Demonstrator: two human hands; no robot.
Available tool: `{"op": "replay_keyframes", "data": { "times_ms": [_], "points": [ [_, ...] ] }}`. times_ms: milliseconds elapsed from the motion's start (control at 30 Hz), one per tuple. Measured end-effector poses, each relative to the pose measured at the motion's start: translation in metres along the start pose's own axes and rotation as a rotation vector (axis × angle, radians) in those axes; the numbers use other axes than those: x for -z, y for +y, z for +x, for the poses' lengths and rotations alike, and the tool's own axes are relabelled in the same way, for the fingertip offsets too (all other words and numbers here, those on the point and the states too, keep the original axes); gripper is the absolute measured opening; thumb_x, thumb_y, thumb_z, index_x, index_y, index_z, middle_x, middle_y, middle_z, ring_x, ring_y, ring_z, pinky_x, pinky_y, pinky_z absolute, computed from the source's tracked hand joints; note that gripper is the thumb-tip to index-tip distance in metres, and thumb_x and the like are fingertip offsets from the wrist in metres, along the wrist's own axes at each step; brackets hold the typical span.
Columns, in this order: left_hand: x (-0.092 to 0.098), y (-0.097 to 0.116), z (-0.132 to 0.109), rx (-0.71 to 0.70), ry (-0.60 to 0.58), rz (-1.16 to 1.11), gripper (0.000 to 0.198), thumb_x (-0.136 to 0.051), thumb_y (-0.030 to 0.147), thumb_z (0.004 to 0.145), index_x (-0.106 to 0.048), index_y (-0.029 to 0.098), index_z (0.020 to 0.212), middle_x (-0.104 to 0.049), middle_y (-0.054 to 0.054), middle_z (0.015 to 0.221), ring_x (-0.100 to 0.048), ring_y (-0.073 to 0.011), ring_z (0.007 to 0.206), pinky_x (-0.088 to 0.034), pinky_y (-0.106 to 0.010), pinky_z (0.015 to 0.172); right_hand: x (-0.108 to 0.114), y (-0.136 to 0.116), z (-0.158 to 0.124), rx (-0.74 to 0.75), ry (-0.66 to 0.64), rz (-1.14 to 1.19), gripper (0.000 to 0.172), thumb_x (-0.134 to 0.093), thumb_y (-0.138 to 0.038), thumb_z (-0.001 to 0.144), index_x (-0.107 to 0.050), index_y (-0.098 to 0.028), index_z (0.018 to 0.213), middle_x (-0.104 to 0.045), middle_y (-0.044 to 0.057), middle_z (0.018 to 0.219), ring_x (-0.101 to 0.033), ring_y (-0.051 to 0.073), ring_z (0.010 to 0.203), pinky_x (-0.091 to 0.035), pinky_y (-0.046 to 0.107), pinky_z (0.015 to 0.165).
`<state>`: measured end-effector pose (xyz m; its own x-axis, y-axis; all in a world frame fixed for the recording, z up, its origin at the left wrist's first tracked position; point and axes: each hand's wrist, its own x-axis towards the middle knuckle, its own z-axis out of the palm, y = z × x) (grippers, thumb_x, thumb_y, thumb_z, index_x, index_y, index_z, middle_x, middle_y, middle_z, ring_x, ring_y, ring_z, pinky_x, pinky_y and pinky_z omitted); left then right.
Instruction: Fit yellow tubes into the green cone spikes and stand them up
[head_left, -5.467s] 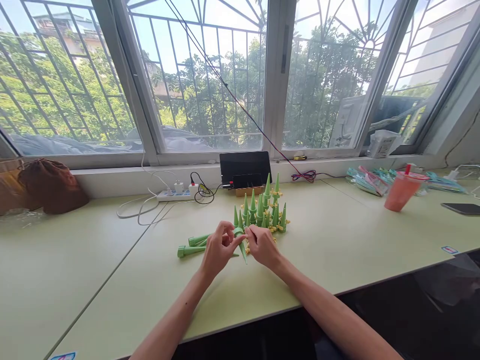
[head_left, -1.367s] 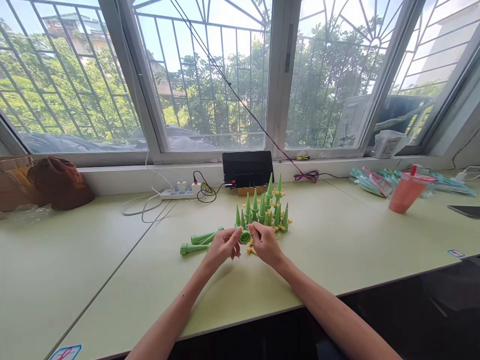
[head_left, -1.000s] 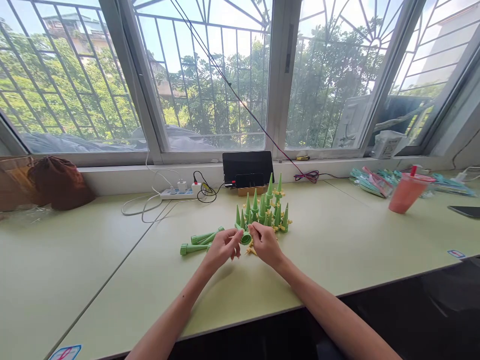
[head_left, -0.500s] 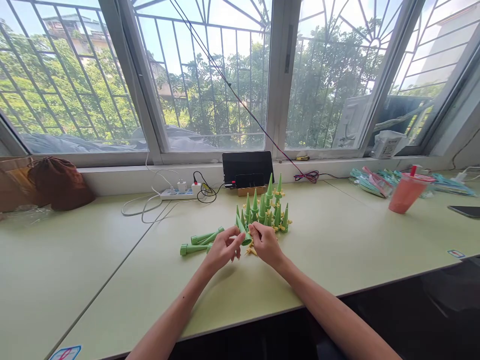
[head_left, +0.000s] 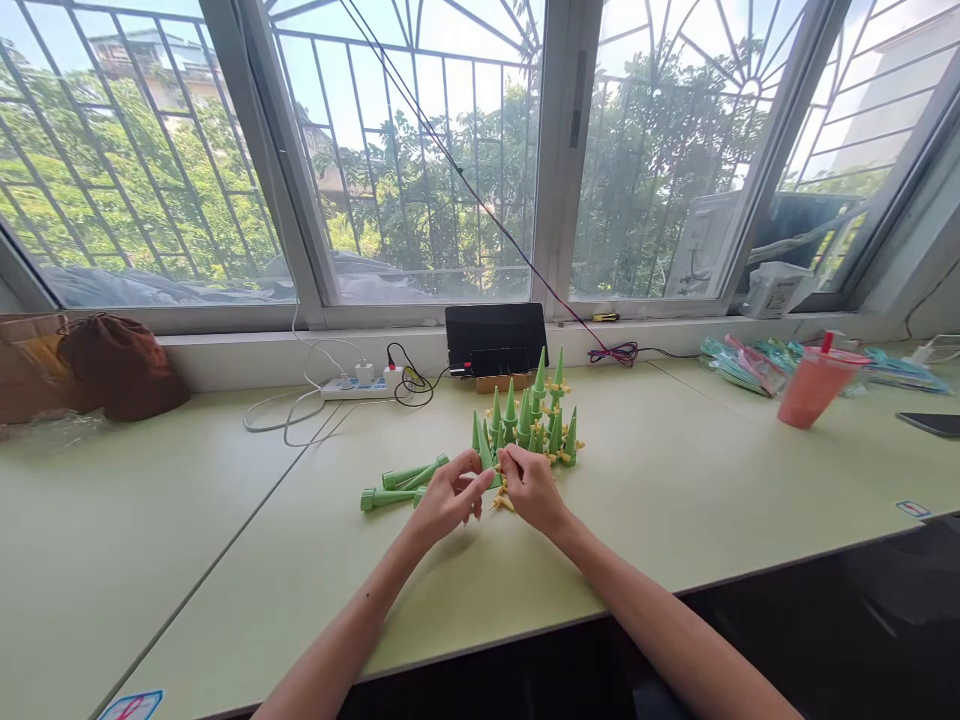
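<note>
Between the fingers of my left hand (head_left: 453, 496) is a green plastic watering spike (head_left: 486, 464), tilted with its wide end toward me. My right hand (head_left: 531, 484) is closed in a pinch right beside that wide end; whatever sits between its fingertips is mostly hidden, with a bit of yellow showing. Behind the hands, several green spikes (head_left: 540, 385) with small yellow valves stand upright in a cluster. Loose yellow valves (head_left: 504, 500) lie on the table under my right hand. To the left, several green spikes with ribbed caps (head_left: 390, 497) lie on their sides.
A dark tablet (head_left: 496, 335) leans on a stand near the window. Left of it is a power strip (head_left: 360, 388) with cables. A red drink cup (head_left: 817, 388) and plastic packets (head_left: 739, 365) are at right, a brown bag (head_left: 124, 368) at far left.
The held green spike has turned slightly, so its open wide end shows less. Both hands stay in nearly the same place.
</note>
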<state>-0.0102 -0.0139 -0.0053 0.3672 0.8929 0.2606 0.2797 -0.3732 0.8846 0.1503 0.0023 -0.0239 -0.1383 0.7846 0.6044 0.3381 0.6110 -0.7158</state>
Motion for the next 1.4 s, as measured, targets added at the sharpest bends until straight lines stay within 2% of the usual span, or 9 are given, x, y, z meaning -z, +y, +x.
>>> {"op": "replay_keyframes", "data": {
  "times_ms": [467,767,1033,1100,1167,1267,1400],
  "points": [
    [0.0,-0.005,0.0,-0.032,-0.001,-0.015,0.028,-0.052,0.046,0.088,-0.042,0.02,0.084,-0.045,0.006,0.062,-0.057,-0.0103,0.048,-0.039,-0.018,0.038,0.001,0.0,0.001,0.002,0.014,-0.011,0.037,-0.036,-0.036,0.095,-0.03,-0.02,0.063,-0.031,-0.006,0.054,-0.028,0.009,0.05,-0.023,0.024,0.049],
    [-0.002,-0.002,0.0,-0.041,0.029,0.011,0.026,-0.055,0.044,0.086,-0.047,0.019,0.086,-0.05,0.003,0.072,-0.052,-0.0067,0.047,-0.044,-0.019,0.042,0.001,0.001,0.001,0.002,0.031,-0.024,0.038,-0.036,-0.038,0.095,-0.029,-0.021,0.062,-0.032,-0.005,0.054,-0.028,0.009,0.05,-0.024,0.024,0.05],
    [-0.002,-0.006,0.001,-0.052,0.047,0.103,0.028,-0.053,0.043,0.087,-0.055,0.018,0.1,-0.048,0.006,0.058,-0.05,-0.0083,0.045,-0.047,-0.021,0.048,0.001,0.001,0.001,-0.004,0.042,-0.042,0.038,-0.035,-0.038,0.096,-0.029,-0.021,0.062,-0.032,-0.005,0.053,-0.029,0.01,0.05,-0.024,0.024,0.049],
    [-0.002,-0.007,0.001,-0.079,0.044,0.124,0.03,-0.051,0.042,0.089,-0.057,0.018,0.105,-0.053,0.003,0.063,-0.051,-0.0082,0.047,-0.048,-0.022,0.048,0.001,0.0,0.001,0.0,0.035,-0.046,0.038,-0.035,-0.039,0.096,-0.03,-0.021,0.062,-0.033,-0.005,0.053,-0.029,0.01,0.05,-0.024,0.024,0.049],
    [-0.002,-0.009,0.001,-0.131,0.037,0.148,0.032,-0.048,0.041,0.09,-0.058,0.019,0.11,-0.059,-0.002,0.079,-0.052,-0.0073,0.049,-0.048,-0.021,0.048,0.001,0.0,0.001,0.004,0.028,-0.051,0.038,-0.034,-0.039,0.096,-0.03,-0.021,0.062,-0.034,-0.005,0.053,-0.03,0.01,0.049,-0.024,0.024,0.049],
    [-0.002,-0.011,0.002,-0.215,0.051,0.21,0.032,-0.044,0.038,0.093,-0.06,0.022,0.115,-0.059,-0.007,0.101,-0.052,-0.0056,0.052,-0.048,-0.02,0.047,0.001,0.0,0.001,0.013,0.03,-0.06,0.038,-0.035,-0.037,0.096,-0.032,-0.02,0.062,-0.034,-0.005,0.053,-0.031,0.01,0.049,-0.024,0.024,0.049],
    [0.0,-0.012,0.002,-0.274,0.075,0.303,0.031,-0.041,0.033,0.095,-0.06,0.024,0.118,-0.058,-0.008,0.108,-0.052,-0.0058,0.056,-0.047,-0.019,0.051,0.0,0.001,0.001,0.015,0.035,-0.063,0.037,-0.035,-0.036,0.096,-0.034,-0.02,0.063,-0.036,-0.005,0.054,-0.032,0.01,0.05,-0.024,0.024,0.05]
  ]
}}
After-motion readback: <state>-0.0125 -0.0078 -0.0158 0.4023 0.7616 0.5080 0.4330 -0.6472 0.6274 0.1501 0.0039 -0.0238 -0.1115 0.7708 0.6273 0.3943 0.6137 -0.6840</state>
